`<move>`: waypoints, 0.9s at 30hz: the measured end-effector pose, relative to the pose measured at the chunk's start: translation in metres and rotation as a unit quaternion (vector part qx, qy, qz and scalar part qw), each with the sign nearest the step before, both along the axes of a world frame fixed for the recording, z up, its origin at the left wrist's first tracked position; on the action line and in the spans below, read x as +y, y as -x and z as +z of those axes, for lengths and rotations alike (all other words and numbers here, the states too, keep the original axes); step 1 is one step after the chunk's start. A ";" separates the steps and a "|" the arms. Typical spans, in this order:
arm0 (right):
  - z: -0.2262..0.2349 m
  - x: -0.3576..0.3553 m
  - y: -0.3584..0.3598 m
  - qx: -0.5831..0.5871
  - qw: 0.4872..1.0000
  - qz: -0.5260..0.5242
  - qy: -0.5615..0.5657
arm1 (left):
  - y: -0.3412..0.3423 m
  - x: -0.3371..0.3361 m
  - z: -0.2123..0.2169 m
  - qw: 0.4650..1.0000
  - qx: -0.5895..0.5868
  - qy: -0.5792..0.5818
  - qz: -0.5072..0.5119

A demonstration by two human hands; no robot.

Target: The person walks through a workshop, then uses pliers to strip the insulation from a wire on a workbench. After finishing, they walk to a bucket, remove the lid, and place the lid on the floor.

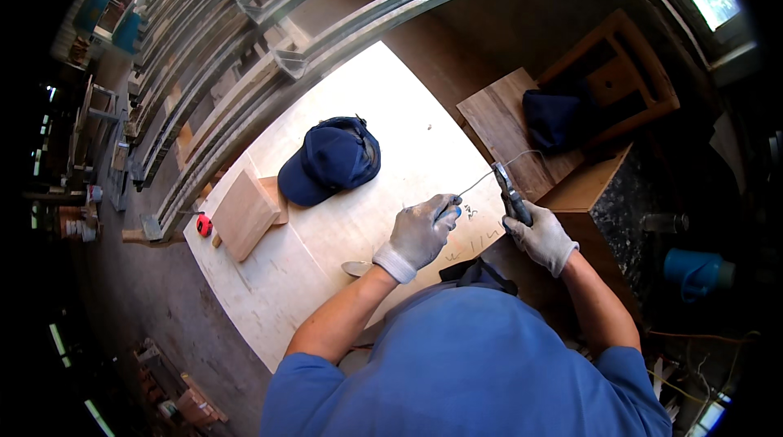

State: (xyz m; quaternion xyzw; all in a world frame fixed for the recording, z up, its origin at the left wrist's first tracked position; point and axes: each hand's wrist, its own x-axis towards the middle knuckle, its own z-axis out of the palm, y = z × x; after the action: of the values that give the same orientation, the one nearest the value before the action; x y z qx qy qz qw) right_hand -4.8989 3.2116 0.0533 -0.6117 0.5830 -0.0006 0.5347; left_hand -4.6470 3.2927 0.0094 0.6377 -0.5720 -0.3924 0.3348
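My left hand [420, 233], in a pale work glove with bluish fingers, is closed on a thin bent wire [476, 183]. A small blue spot shows at its fingers; I cannot tell whether it belongs to the glove. In my right hand [541, 237], gloved too, are dark-handled pliers [509, 194]. Their metal jaws meet the wire partway along, and its free end curves off to the right. Both hands are above the near right edge of a pale board tabletop [391, 110], where dark pencil-like marks are drawn.
On the tabletop lie a navy cap [330, 159], wooden blocks [245, 217] and a red tape measure [204, 226]. Beyond it stands a rack of long metal rails [391, 17]. To the right are a wooden chair [628, 70], a dark blue cloth item [555, 119] and a blue jug [693, 272].
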 end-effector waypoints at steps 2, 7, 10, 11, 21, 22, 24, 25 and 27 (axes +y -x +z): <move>-0.006 -0.002 0.003 0.003 1.000 0.000 -0.020 | 0.000 0.001 -0.001 1.000 -0.009 0.013 0.005; -0.002 -0.001 0.004 -0.051 0.998 -0.006 -0.042 | -0.001 0.003 -0.001 0.998 -0.047 0.036 0.004; -0.006 0.001 0.004 -0.081 0.994 -0.031 -0.072 | 0.000 0.003 -0.002 0.996 -0.067 0.056 0.008; -0.006 0.003 0.002 -0.097 0.991 -0.044 -0.079 | 0.000 0.004 -0.002 0.996 -0.070 0.061 0.011; -0.008 0.021 -0.013 -0.183 0.973 -0.136 -0.029 | 0.011 -0.002 0.004 0.993 -0.086 0.072 0.035; -0.013 0.022 -0.013 -0.156 0.980 -0.123 0.006 | 0.012 -0.002 0.004 0.993 -0.098 0.066 0.030; -0.014 0.021 -0.012 -0.099 0.988 -0.094 0.077 | 0.011 -0.003 0.001 0.994 -0.096 0.051 0.021; -0.011 0.020 -0.012 -0.071 0.988 -0.076 0.112 | 0.011 -0.003 0.001 0.994 -0.096 0.042 0.018; -0.002 0.015 -0.013 -0.037 0.990 -0.050 0.124 | 0.010 -0.003 0.002 0.999 -0.038 -0.004 0.012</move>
State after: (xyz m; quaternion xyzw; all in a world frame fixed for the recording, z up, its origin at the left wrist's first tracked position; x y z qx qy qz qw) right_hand -4.8860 3.2268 0.0515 -0.6430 0.5878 -0.1224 0.4755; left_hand -4.6573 3.2898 0.0114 0.6602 -0.5749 -0.3660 0.3156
